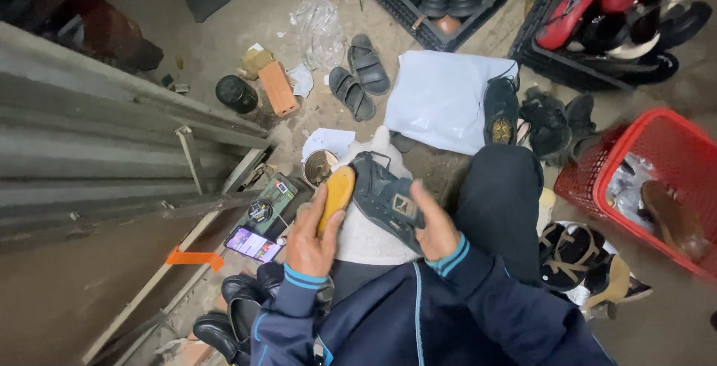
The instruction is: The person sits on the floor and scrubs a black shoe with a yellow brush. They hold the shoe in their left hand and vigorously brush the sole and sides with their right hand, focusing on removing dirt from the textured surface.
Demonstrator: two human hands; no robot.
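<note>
Our left hand [308, 240] is closed around a yellow brush [336, 196], laid against a dark shoe [385, 200] that our right hand [433, 228] grips from the other side. The shoe rests on a white cloth [366, 235] over our lap. Left of it lie a phone [252, 244] and a tin [319, 166]. Farther off on the floor are grey sandals [358, 76], a white bag [441, 97] and a red basket [657, 164]
</note>
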